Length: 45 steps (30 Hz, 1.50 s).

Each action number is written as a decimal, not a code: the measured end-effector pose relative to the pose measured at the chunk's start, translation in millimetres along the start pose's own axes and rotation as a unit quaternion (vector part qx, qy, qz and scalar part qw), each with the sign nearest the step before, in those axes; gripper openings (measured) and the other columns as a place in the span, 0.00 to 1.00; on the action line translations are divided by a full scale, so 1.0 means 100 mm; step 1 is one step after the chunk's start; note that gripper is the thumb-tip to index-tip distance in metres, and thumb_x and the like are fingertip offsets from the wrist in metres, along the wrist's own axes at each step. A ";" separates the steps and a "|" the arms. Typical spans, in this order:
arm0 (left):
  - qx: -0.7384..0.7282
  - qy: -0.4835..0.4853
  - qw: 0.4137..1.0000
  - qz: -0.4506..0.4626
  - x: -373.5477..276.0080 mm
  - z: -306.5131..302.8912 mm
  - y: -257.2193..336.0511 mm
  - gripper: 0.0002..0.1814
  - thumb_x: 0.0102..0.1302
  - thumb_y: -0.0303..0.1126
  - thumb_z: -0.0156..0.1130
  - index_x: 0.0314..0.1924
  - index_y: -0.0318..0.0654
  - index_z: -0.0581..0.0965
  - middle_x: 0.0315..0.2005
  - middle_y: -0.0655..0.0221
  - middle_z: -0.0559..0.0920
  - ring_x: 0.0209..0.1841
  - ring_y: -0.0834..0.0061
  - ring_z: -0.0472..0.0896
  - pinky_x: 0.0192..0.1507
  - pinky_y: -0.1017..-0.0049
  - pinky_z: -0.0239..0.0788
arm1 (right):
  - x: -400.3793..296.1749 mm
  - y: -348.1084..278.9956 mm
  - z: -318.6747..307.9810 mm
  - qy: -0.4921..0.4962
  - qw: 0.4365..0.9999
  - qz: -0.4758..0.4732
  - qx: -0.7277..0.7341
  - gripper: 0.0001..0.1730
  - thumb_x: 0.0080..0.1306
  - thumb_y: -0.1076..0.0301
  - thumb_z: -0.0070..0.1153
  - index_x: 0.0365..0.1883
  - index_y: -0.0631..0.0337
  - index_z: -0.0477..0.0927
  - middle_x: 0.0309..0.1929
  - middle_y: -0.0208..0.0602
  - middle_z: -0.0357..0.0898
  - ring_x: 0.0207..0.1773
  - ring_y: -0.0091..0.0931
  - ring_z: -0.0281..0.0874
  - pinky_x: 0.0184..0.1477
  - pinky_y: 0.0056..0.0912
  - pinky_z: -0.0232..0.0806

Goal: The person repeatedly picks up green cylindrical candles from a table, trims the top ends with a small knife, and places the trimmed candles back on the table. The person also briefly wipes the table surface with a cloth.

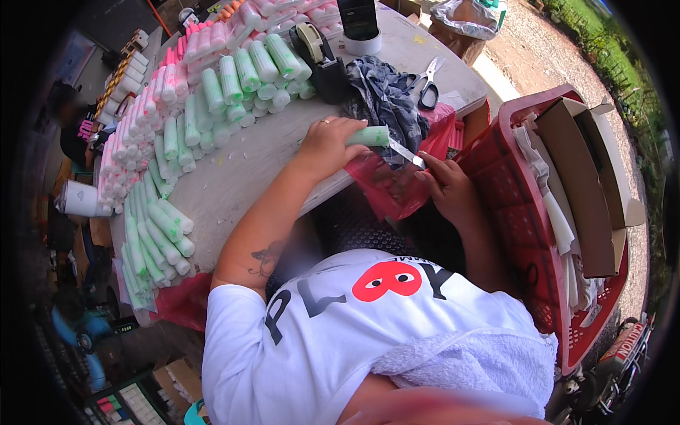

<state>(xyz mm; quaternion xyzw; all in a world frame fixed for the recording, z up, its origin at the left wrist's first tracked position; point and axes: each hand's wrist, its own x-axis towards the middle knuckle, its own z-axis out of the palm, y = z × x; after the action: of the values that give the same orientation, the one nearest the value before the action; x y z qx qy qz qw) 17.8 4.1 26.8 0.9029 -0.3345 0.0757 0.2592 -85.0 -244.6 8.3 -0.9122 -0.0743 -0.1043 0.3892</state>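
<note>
My left hand (330, 147) grips a pale green, candle-like cylinder (372, 136) lying nearly level above the table's front edge. In my right hand (451, 186) is a knife; its pale blade (406, 151) reaches toward the cylinder's right end and appears to touch it. My fingers cover the handle. Under the blade, a red plastic bag (390, 194) hangs over the table edge. A crumpled dark patterned cloth (380, 90) lies just behind the cylinder.
Stacked green cylinders (212, 93) and pink ones (143, 127) line the table (255, 159). Behind stand a tape dispenser (319, 64), a white tape roll (363, 43) bearing a phone (358, 18), and scissors (427, 85). A red crate (510, 175) holds cardboard (579, 180). Another person (77, 127) is far left.
</note>
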 end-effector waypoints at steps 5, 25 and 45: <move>0.014 0.044 0.999 0.024 -0.12 0.09 -0.05 0.19 0.57 0.40 0.64 0.48 0.47 0.78 0.44 0.68 0.81 0.50 0.66 0.75 0.55 0.64 0.57 | 0.08 -0.11 0.03 0.020 0.997 -0.034 -0.067 0.18 0.61 0.62 0.57 0.50 0.54 0.78 0.29 0.40 0.73 0.29 0.34 0.75 0.32 0.34 0.68; 0.035 0.087 0.995 0.037 -0.22 0.13 -0.03 0.16 0.54 0.38 0.66 0.44 0.51 0.78 0.44 0.76 0.81 0.51 0.74 0.76 0.59 0.57 0.46 | 0.29 -0.22 -0.03 -0.026 0.996 -0.008 -0.086 0.15 0.62 0.55 0.55 0.43 0.52 0.81 0.32 0.41 0.78 0.34 0.38 0.79 0.37 0.38 0.70; 0.069 0.080 0.994 0.037 -0.16 0.05 -0.04 0.21 0.53 0.36 0.65 0.49 0.52 0.78 0.40 0.74 0.76 0.51 0.70 0.71 0.60 0.55 0.45 | 0.13 -0.19 -0.02 -0.032 0.995 -0.080 0.041 0.24 0.61 0.79 0.53 0.57 0.51 0.75 0.35 0.38 0.73 0.36 0.29 0.73 0.41 0.26 0.66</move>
<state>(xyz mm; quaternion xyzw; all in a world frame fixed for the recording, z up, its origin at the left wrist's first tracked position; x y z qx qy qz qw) 7.5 13.3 15.9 0.8965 -0.3402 0.1802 0.2191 -76.7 -232.7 26.2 -0.8896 -0.1638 -0.1027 0.4138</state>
